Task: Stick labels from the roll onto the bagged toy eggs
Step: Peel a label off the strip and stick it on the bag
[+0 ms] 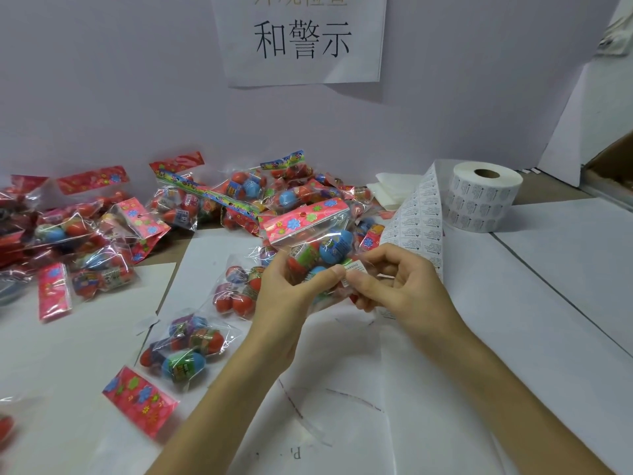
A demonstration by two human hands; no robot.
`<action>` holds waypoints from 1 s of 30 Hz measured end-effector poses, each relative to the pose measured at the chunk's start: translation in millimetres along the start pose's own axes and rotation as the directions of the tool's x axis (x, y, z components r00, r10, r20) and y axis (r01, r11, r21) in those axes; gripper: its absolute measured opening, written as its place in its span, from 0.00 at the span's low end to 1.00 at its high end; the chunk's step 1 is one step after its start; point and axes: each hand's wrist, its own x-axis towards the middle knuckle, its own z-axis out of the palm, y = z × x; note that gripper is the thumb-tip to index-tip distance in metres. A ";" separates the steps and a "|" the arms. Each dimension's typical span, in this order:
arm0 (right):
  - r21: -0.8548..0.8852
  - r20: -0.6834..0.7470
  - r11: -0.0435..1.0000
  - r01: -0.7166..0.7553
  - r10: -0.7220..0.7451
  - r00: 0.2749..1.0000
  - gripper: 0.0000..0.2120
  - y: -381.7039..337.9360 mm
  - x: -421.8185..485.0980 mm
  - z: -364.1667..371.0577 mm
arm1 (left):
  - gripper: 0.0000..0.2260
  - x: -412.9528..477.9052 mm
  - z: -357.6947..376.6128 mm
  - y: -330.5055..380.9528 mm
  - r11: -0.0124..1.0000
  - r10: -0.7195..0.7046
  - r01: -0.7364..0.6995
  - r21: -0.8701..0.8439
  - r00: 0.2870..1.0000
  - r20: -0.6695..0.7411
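Note:
My left hand [291,296] grips a clear bag of toy eggs [315,241] with a pink flowered header, held above the table at centre. My right hand [394,286] pinches a small white warning label [354,270] against the bag's front, thumb meeting my left thumb there. Behind my right hand curls the loose strip of labels [421,217], which runs back to the white label roll [483,197] standing at the right.
Several bagged eggs are heaped along the back wall [205,200] and at the left [68,234]. Two more bags lie flat near my left arm [181,351]. White paper sheets [513,303] cover the table. A printed sign [301,39] hangs on the wall.

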 end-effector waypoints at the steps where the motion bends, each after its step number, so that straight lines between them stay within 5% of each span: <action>1: 0.002 0.012 1.000 -0.001 0.001 1.000 0.09 0.7 0.4 -1.0 | 0.21 0.5 -0.5 0.0 1.000 -0.009 0.009 -0.006 1.000 -0.009; 12: -0.062 0.013 0.998 0.007 -0.006 1.000 0.03 -1.0 -1.3 -0.6 | 0.19 1.4 -2.9 0.9 0.995 -0.079 0.077 -0.059 0.996 -0.040; 15: -0.064 -0.001 0.998 0.003 -0.003 1.000 0.09 -2.5 -1.4 -0.2 | 0.18 0.6 -1.9 1.1 0.995 -0.086 0.085 -0.045 0.996 -0.021; 30: 0.026 -0.095 1.000 -0.012 0.014 0.995 0.09 -1.5 0.8 -5.2 | 0.32 1.1 -1.5 1.7 0.988 -0.131 0.140 -0.058 0.982 0.138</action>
